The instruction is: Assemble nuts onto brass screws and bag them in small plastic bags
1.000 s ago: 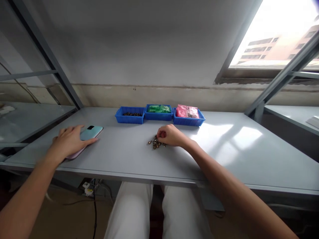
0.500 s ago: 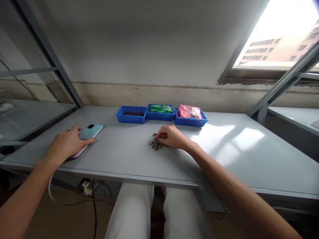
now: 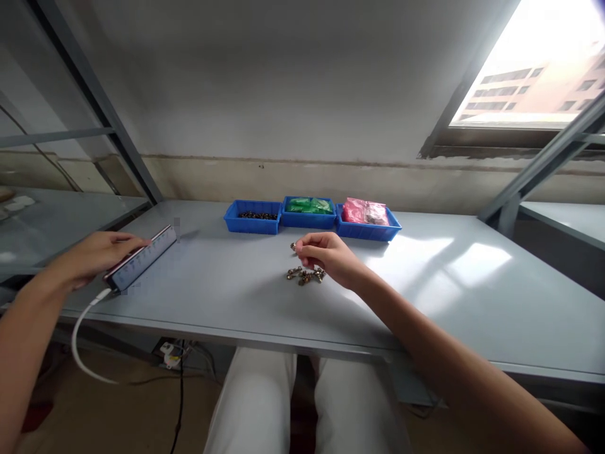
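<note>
My left hand (image 3: 92, 255) grips a phone (image 3: 142, 257) and holds it lifted and tilted on edge above the left part of the grey table (image 3: 227, 296). A white cable (image 3: 82, 334) hangs from the phone's near end. Over the table's middle, my right hand (image 3: 326, 255) pinches one small brass-coloured metal part (image 3: 293, 246) between its fingertips. A little pile of the same metal parts (image 3: 305, 275) lies on the table just below that hand.
Three blue trays stand in a row at the back: the left one (image 3: 252, 217) holds dark small parts, the middle one (image 3: 308, 213) green bags, the right one (image 3: 367, 221) pink bags. Slanted metal frame posts (image 3: 101, 107) rise on both sides. A socket strip (image 3: 170, 356) lies under the table.
My left hand has picked the phone up from lying flat and tipped it on edge, its cable now showing. My right hand has lifted off the pile with one part pinched.
</note>
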`<action>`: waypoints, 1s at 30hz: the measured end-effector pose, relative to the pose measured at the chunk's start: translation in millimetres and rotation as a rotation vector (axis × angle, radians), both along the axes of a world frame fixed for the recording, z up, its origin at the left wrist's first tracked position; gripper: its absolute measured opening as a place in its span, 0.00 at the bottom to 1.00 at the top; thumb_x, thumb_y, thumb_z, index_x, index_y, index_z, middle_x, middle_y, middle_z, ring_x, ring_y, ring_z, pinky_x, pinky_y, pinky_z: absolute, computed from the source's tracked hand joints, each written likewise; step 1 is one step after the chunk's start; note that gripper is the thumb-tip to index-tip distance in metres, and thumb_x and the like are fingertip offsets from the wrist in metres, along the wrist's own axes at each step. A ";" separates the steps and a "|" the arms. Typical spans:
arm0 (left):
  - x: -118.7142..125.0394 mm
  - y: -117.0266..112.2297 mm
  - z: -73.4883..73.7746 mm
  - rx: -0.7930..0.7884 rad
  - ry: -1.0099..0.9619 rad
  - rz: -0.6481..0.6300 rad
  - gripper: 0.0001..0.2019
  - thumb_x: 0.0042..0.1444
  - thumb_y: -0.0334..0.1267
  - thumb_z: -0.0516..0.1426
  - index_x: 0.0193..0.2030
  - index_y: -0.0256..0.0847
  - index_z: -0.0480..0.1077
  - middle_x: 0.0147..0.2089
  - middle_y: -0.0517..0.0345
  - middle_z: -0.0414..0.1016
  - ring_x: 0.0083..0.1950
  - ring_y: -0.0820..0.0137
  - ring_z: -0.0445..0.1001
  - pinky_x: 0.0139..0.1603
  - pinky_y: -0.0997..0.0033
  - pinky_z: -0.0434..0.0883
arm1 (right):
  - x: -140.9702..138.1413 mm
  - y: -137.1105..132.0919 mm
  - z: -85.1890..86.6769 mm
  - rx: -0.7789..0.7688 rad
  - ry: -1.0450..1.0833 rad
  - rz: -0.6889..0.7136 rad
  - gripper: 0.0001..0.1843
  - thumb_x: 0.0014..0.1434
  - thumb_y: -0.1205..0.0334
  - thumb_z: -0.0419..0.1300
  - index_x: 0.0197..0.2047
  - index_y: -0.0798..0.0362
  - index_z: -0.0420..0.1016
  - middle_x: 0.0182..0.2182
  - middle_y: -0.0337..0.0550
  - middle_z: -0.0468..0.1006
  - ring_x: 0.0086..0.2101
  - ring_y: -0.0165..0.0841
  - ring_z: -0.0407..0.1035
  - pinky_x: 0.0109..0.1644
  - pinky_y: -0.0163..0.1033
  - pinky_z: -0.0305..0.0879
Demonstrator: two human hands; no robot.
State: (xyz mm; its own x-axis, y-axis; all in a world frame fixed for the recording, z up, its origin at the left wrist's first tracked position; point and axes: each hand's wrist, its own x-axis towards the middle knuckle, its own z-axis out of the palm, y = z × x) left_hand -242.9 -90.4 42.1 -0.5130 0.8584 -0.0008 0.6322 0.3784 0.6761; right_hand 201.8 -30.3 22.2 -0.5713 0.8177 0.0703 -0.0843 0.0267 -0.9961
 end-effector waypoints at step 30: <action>-10.0 -5.5 4.7 -0.070 -0.251 0.144 0.27 0.31 0.46 0.65 0.42 0.36 0.75 0.27 0.56 0.79 0.24 0.67 0.74 0.20 0.74 0.69 | -0.7 -0.1 -4.5 -0.242 0.226 0.121 0.09 0.53 0.60 0.68 0.30 0.57 0.74 0.27 0.39 0.66 0.26 0.25 0.59 0.30 0.34 0.57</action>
